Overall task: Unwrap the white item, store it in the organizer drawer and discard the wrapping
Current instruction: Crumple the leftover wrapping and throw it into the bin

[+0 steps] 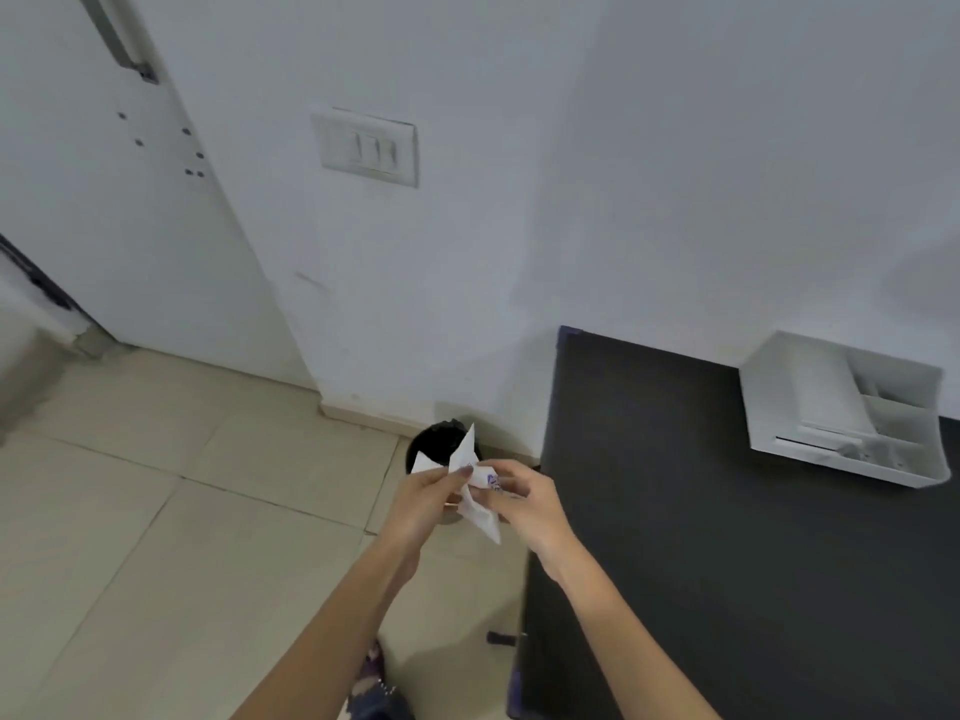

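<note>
Both hands hold a crumpled white wrapping (470, 478) with purple print, left of the black table and above a small black bin (439, 443) on the floor. My left hand (423, 504) pinches its left side; my right hand (522, 504) grips its right side. The white organizer (841, 407) stands on the black table at the far right against the wall, its drawer pulled open with white contents inside. I cannot tell whether the white item is still within the wrapping.
The black table (727, 537) fills the right side, its left edge just beside my right hand. Beige floor tiles (182, 537) spread to the left. A white wall with a switch plate (366, 147) is ahead, and a white door (104, 174) stands at far left.
</note>
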